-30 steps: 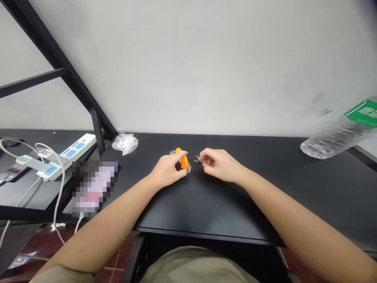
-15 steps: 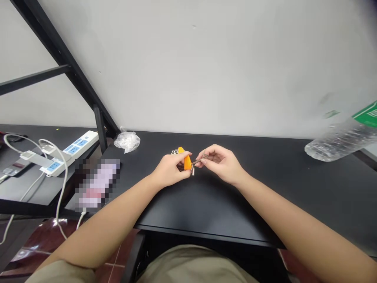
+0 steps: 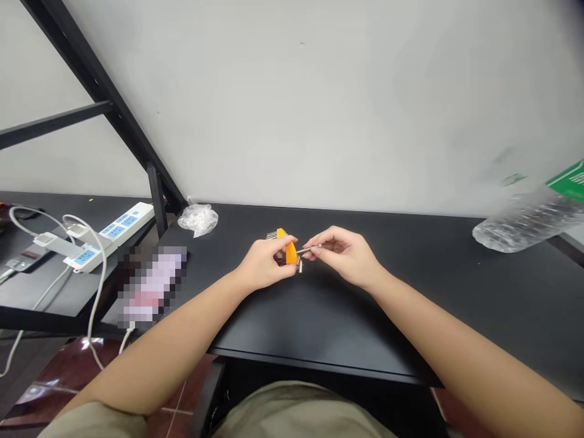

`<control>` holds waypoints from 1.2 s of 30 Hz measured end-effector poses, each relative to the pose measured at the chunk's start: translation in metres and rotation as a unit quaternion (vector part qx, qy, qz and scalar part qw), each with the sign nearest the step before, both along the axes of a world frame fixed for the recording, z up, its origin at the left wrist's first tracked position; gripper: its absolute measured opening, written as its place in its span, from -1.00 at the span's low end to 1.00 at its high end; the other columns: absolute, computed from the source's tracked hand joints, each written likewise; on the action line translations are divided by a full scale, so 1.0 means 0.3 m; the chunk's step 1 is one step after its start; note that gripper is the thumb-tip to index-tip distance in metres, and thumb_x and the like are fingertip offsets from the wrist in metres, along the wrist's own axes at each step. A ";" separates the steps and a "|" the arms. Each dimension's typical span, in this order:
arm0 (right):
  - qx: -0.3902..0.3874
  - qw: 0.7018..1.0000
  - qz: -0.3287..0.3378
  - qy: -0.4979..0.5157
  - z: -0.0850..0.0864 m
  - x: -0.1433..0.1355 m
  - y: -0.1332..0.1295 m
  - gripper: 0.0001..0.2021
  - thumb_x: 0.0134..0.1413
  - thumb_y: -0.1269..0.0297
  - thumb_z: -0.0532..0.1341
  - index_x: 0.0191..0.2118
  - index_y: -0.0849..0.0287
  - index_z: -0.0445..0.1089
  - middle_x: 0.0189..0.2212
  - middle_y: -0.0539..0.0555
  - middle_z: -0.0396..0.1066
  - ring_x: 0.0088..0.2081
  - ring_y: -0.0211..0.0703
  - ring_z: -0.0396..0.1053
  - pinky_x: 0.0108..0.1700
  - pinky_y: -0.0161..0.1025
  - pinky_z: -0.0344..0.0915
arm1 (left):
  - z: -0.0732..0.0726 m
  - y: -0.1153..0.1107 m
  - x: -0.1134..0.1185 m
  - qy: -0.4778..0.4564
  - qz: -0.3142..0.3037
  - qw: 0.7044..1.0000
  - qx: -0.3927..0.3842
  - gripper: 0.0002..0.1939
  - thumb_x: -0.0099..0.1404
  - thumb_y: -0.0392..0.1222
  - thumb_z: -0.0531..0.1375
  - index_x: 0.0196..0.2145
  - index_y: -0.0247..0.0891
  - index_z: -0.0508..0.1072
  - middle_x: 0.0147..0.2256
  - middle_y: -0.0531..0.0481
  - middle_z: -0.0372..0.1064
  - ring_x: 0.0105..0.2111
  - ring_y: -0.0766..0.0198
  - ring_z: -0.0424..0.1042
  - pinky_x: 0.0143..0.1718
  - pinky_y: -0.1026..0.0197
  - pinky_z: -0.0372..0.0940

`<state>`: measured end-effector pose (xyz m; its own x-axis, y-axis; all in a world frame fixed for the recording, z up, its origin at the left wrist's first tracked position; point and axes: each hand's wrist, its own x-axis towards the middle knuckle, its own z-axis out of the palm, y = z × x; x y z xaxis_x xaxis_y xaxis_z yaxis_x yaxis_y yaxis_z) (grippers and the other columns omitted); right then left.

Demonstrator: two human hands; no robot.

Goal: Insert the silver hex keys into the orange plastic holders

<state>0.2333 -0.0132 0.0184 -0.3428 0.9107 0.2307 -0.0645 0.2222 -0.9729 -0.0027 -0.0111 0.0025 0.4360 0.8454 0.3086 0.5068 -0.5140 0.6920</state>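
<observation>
Over the middle of the black table [image 3: 319, 328], my left hand [image 3: 264, 263] grips an orange holder [image 3: 291, 252] between thumb and fingers. Thin metal pieces stick out on the holder's far left side, and short metal ends show below its right side. From the right, my right hand [image 3: 340, 252] pinches a slim metal rod [image 3: 308, 250]. The rod's left end meets the right side of the orange holder. Whether it sits inside a hole is too small to tell.
Crumpled clear plastic [image 3: 199, 219] lies at the back left. A blurred-out phone-like object [image 3: 157, 286], cables and a white power strip [image 3: 114, 236] are farther left, by a black metal frame [image 3: 157, 198]. A plastic bottle [image 3: 524, 225] lies at the right.
The fingers of my right hand have shifted slightly on the metal rod, which shows at a slightly different angle. My left hand keeps its hold on the orange holder.
</observation>
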 end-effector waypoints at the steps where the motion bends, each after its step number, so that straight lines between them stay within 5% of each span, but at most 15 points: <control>1: -0.004 1.000 0.005 -0.009 -0.001 0.000 -0.001 -0.79 0.11 0.11 0.42 -0.24 0.12 0.53 -0.20 0.13 0.61 -0.20 0.01 0.60 -0.07 0.04 0.56 | 0.001 -0.001 0.000 0.001 0.000 1.000 0.000 -0.52 0.15 -0.20 0.31 0.06 -0.18 0.48 -0.41 0.11 0.48 -0.49 0.38 0.39 -0.34 0.30 0.36; 5: 0.024 0.994 0.019 -0.105 -0.005 -0.013 -0.006 -0.85 0.18 0.14 0.36 -0.21 0.06 0.59 -0.23 0.07 0.61 -0.22 -0.03 0.57 -0.09 -0.02 0.53 | 0.011 -0.005 0.003 0.018 -0.004 1.000 0.007 -0.51 0.14 -0.19 0.31 0.06 -0.16 0.49 -0.41 0.11 0.47 -0.48 0.35 0.40 -0.34 0.28 0.37; 9: 0.149 0.966 -0.011 -0.213 -0.013 -0.031 -0.015 -0.76 0.34 0.18 0.20 -0.03 -0.03 0.60 -0.24 0.04 0.59 -0.28 -0.08 0.52 -0.13 -0.05 0.47 | 0.029 -0.005 0.007 0.014 -0.005 1.000 0.019 -0.62 0.15 -0.20 0.32 -0.04 -0.15 0.52 -0.28 0.06 0.52 -0.34 0.29 0.47 -0.24 0.25 0.40; 15: 0.231 0.927 -0.016 -0.294 -0.048 -0.070 -0.046 -0.55 0.47 0.20 -0.03 0.36 -0.05 0.27 -0.19 0.10 0.53 -0.21 -0.04 0.47 -0.10 -0.05 0.42 | 0.034 -0.005 0.012 0.025 0.016 0.999 0.039 -0.73 0.18 -0.20 0.29 -0.12 -0.18 0.50 -0.30 0.04 0.50 -0.31 0.25 0.47 -0.20 0.22 0.40; 20: 0.242 0.879 -0.004 -0.410 -0.047 -0.100 -0.072 -0.40 0.43 0.03 0.01 0.47 0.06 0.03 -0.10 0.20 0.48 -0.22 0.04 0.47 -0.19 -0.06 0.42 | 0.015 0.010 0.002 0.038 0.053 0.996 0.063 -0.62 0.14 -0.24 0.32 -0.04 -0.17 0.50 -0.20 -0.02 0.54 -0.21 0.18 0.50 -0.10 0.16 0.40; 23: 0.272 0.859 -0.016 -0.434 -0.025 -0.059 -0.047 -0.46 0.41 0.05 0.06 0.40 0.05 0.18 -0.07 0.19 0.48 -0.21 0.01 0.47 -0.16 -0.09 0.41 | 0.019 0.017 -0.007 0.034 0.048 0.998 0.038 -0.62 0.16 -0.27 0.28 -0.04 -0.16 0.49 -0.25 0.04 0.53 -0.28 0.25 0.50 -0.14 0.21 0.41; 27: 0.283 0.841 -0.082 -0.453 -0.017 0.057 0.039 -0.74 0.36 0.27 0.11 0.01 0.06 0.51 -0.08 0.16 0.48 -0.20 -0.05 0.47 -0.11 -0.14 0.37 | 0.026 0.018 -0.010 0.023 0.033 0.999 0.018 -0.64 0.20 -0.25 0.26 -0.03 -0.15 0.48 -0.26 0.07 0.53 -0.30 0.30 0.49 -0.13 0.23 0.43; 31: 0.284 0.805 -0.012 -0.520 -0.049 0.130 0.104 -0.77 0.28 0.34 0.17 -0.05 0.03 0.55 -0.02 0.11 0.44 -0.27 -0.14 0.46 -0.18 -0.18 0.36 | 0.006 0.018 -0.002 0.001 0.003 1.000 -0.005 -0.57 0.18 -0.23 0.28 0.04 -0.15 0.48 -0.24 0.06 0.53 -0.27 0.30 0.53 -0.12 0.23 0.48; 36: 0.296 0.765 0.005 -0.572 -0.072 0.113 0.111 -0.79 0.30 0.39 0.14 -0.12 0.11 0.54 -0.11 0.14 0.46 -0.17 -0.09 0.45 -0.15 -0.20 0.34 | -0.016 0.019 0.007 -0.004 -0.005 1.000 -0.007 -0.51 0.17 -0.23 0.29 0.09 -0.15 0.47 -0.26 0.06 0.54 -0.28 0.28 0.54 -0.09 0.19 0.51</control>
<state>0.2670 0.0201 -0.0030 -0.6347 0.7588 0.1462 0.7492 0.6506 -0.1242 -0.0006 -0.0055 -0.0023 0.4414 0.8456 0.3003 0.4971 -0.5090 0.7027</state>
